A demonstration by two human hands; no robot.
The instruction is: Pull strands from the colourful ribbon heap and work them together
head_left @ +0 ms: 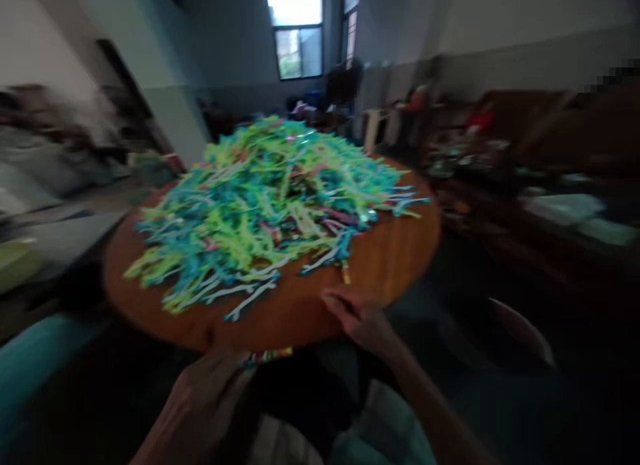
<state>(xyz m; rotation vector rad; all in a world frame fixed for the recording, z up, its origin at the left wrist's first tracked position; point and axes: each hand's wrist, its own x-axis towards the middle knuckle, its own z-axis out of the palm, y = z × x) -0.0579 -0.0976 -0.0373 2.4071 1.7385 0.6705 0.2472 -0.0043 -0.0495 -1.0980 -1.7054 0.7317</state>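
A big heap of thin green, blue, white and pink strips (270,198) covers a round wooden table (390,265). My left hand (205,398) is below the table's near edge, its fingers closed on a small bundle of coloured strips (265,356). My right hand (357,318) rests on the near rim of the table with its fingers bent down and pressed together. What it holds, if anything, is blurred. The whole view is smeared by motion.
A window (297,35) lights the far wall. Dark cluttered furniture (500,165) stands to the right, and a pale round stool or bowl rim (520,325) sits low at the right. Grey surfaces and a blurred figure (30,118) are at the left.
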